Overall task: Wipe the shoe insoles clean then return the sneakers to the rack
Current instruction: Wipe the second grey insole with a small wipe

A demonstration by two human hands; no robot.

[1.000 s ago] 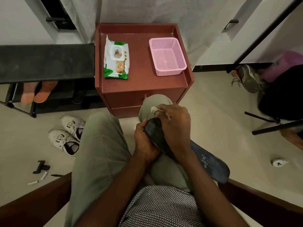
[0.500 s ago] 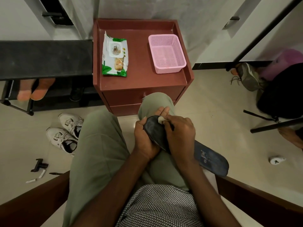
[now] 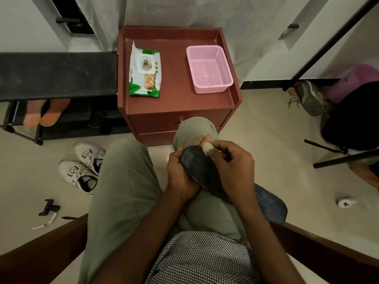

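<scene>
Since half a second ago, my right hand has slid its small white wadded wipe up to the very toe tip of the dark flat foam insole, where earlier it sat a little further down the toe.

I see the right fingers curled, pinching the wipe against the toe edge. My left hand is wrapped round the left edge of the insole from below, thumb over the rim. The insole lies slanted across my right thigh, its blue heel end jutting past the knee over the floor, close above the brown wooden seat rail.

Just ahead of my knees stands the dark red wooden bedside cabinet with a raised lip on three sides. On it I count one green-and-white wet-wipe packet, lying flat on the left, and one pink plastic mesh basket on the right, well apart from the packet; I see nothing in the basket.

Two white lace-up sneakers sit side by side on the tiled floor left of my left leg, with open floor around them. Beyond them is the black shoe rack, butted against the cabinet's left side.
</scene>
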